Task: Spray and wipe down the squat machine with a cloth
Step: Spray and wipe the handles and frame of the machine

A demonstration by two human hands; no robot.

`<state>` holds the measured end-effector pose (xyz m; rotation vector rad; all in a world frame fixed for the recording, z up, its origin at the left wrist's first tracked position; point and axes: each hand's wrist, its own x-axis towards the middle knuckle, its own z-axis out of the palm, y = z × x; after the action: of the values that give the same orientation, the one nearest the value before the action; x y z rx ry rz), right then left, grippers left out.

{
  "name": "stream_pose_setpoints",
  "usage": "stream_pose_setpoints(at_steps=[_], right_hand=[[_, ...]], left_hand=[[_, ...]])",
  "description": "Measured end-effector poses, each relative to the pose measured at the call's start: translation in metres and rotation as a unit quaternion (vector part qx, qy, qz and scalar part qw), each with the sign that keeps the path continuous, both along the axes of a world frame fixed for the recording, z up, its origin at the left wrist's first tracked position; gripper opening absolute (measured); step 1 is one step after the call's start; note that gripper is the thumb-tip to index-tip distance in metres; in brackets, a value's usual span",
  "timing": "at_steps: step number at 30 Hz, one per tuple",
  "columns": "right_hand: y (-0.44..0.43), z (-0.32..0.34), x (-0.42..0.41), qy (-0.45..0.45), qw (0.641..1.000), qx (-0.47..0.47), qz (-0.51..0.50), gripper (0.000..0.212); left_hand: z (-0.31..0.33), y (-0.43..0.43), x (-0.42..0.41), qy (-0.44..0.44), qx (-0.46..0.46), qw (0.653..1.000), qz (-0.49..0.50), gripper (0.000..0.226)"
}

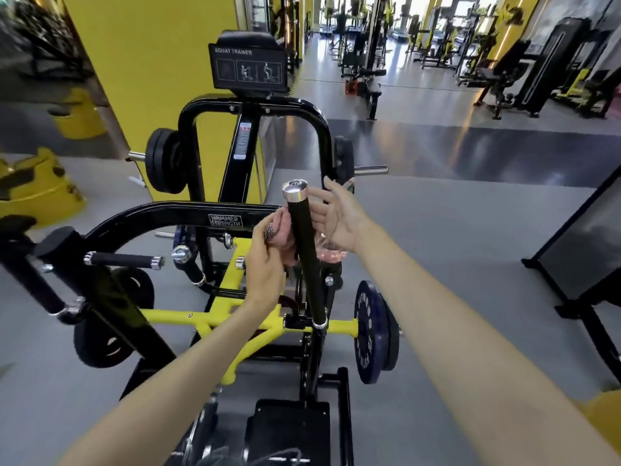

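Note:
The black and yellow squat machine stands in front of me, with a "Squat Trainer" placard on top. Its upright black handle with a chrome cap rises between my hands. My left hand grips a pink cloth and presses it against the left side of the handle. My right hand is just right of the handle, fingers reaching toward it. A clear spray bottle with pinkish liquid shows behind and below that hand, mostly hidden; the hand appears to hold it.
Weight plates hang on the machine: a blue one low on the right, black ones on the left. A yellow wall lies behind. A black framed panel stands right. Other gym machines fill the far room.

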<state>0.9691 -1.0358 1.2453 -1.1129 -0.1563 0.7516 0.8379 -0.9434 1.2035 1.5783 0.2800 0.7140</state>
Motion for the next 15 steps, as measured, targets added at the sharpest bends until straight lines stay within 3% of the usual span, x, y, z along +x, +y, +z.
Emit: stream_pose_setpoints(at_steps=[3, 7, 10, 15], right_hand=[[-0.001, -0.005, -0.004, -0.003, 1.000, 0.020, -0.003, 0.041], [-0.014, -0.045, -0.006, 0.015, 0.999, -0.004, -0.048, 0.028], [-0.039, -0.095, -0.009, 0.042, 0.994, -0.082, -0.059, 0.033], [-0.066, -0.168, -0.020, 0.110, 0.962, -0.237, -0.075, 0.024]], left_hand=[[-0.012, 0.014, 0.017, 0.092, -0.043, 0.995, 0.006, 0.023], [-0.054, 0.035, 0.036, 0.240, -0.035, 0.970, -0.011, 0.023], [-0.087, 0.036, 0.040, 0.319, 0.013, 0.946, -0.056, 0.017], [-0.145, 0.030, 0.063, 0.364, 0.069, 0.919, -0.137, 0.029]])
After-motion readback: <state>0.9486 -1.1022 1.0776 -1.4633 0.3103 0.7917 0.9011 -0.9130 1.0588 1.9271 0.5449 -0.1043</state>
